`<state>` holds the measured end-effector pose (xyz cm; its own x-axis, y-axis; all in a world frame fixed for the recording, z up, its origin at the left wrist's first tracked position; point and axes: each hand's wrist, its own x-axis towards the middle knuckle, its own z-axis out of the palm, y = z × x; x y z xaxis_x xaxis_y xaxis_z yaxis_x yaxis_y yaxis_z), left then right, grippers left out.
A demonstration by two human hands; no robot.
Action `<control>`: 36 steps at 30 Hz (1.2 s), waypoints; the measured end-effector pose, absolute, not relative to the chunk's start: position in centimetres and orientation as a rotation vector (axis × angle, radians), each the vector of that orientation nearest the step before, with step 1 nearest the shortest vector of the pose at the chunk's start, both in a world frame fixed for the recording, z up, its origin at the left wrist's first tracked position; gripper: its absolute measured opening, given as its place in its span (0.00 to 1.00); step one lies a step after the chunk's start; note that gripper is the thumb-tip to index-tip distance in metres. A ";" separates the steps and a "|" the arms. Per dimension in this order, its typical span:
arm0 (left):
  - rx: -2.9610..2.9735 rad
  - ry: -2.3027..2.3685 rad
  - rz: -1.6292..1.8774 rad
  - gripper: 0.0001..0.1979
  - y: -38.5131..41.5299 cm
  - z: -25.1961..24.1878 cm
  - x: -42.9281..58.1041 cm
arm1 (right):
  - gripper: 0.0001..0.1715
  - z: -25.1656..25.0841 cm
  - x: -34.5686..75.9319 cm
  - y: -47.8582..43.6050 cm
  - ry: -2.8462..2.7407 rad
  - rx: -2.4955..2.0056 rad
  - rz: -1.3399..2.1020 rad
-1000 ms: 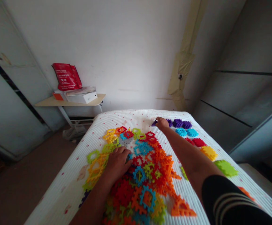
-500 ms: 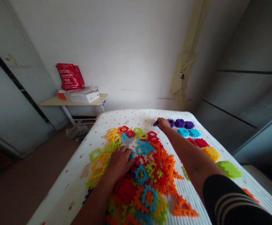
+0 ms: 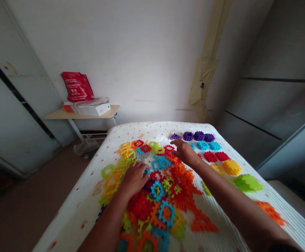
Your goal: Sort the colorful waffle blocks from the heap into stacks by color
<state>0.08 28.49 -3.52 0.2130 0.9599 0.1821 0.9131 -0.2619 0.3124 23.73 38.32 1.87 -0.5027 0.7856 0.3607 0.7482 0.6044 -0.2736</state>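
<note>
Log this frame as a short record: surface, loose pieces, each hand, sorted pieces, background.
Surface: white ribbed cover
Loose pieces: mixed pile of coloured interlocking pieces, centre
Left hand: rests on the pile, fingers curled; grip unclear
Right hand: open, palm down, at the pile's far right edge
Sorted, right edge, far to near: purple stacks, blue stacks, red stacks, yellow stack, green stack, orange stack
Background: side table, red bag

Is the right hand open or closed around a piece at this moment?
Open. The right hand hovers palm down with fingers stretched above the mixed pile of pieces; no piece shows in its grip.
</note>
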 end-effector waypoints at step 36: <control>2.205 2.200 0.030 0.10 23.8 0.0 2.6 | 0.11 -5.3 31.9 19.7 -2.531 -0.500 -0.069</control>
